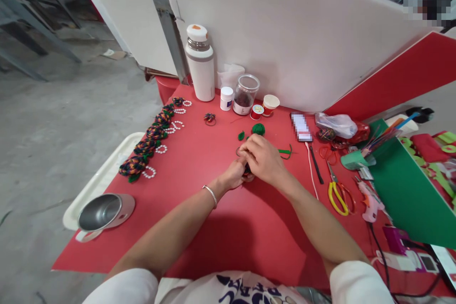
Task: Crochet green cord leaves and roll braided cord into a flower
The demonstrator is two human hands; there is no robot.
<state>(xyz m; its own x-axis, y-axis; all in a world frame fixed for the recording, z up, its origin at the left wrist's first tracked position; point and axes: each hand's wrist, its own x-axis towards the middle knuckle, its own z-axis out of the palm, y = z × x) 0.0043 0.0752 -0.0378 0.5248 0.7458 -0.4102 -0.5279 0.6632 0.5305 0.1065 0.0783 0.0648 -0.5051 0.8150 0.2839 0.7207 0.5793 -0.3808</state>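
Note:
Both my hands meet at the middle of the red table (pixel 199 228). My left hand (pixel 235 176), a silver bangle on its wrist, is closed round a small dark piece that is mostly hidden. Over it lies my right hand (pixel 261 157), fingers curled and pinching at the same piece. Just beyond my fingers sit a green cord ball (pixel 258 128), a small green leaf piece (pixel 241 136) and a green strip (pixel 286 152).
A row of multicoloured knotted ornaments with pearl rings (pixel 151 140) lines the left edge. At the back stand a white flask (pixel 200 63), a small white bottle (pixel 226 98), a clear jar (pixel 245 94), a thread spool (pixel 256 111) and a paper cup (pixel 270 104). Yellow scissors (pixel 337 194), a glue gun (pixel 369 199), a phone (pixel 301 127) lie right; a steel bowl (pixel 101 211) left.

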